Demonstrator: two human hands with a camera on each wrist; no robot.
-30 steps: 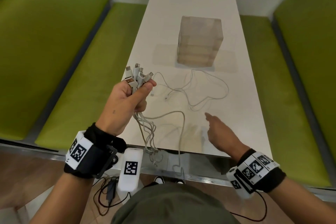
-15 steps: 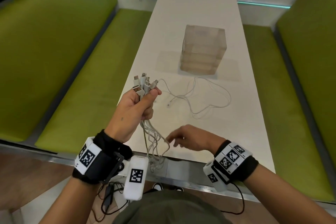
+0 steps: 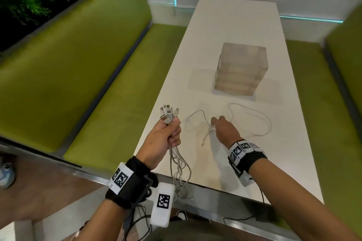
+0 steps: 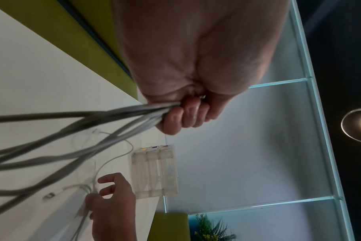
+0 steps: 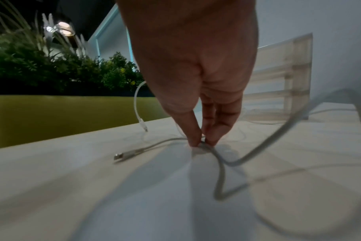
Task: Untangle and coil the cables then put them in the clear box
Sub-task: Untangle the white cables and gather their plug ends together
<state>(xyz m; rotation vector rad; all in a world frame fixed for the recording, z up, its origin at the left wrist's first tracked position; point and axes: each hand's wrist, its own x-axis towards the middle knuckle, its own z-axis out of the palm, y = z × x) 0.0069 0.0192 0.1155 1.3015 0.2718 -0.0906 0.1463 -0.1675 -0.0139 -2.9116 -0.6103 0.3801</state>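
A bunch of white cables (image 3: 177, 159) was gripped in the left hand (image 3: 163, 139), fingers curled tight round it, w/ the connector ends (image 3: 168, 114) fanned out above the fist and the rest left hanging past the near table edge. From the left wrist view the cords were seen running out of the closed fist (image 4: 181, 114) toward the table.

The right hand (image 3: 225, 129) was lowered onto the white table (image 3: 235, 25), approx. mid-way btwn the bunch and the clear box. A loose cable (image 3: 254, 121) lying there was pinched btwn thumb and fingertips (image 5: 196, 138); the other fingers were held roughly straight, pointing down. One plug end (image 5: 122, 156) of that cable was seen flat on the tabletop just beside the pinch, and its loops were spread out to the right and toward the box.

The clear box (image 3: 240, 70) was stood upright on the table, beyond the loose cable and apart from both hands; whether anything was inside couldn't be told. Green benches (image 3: 88, 60) were seen on both sides of the table, w/ plants (image 5: 52, 65) behind the left one.
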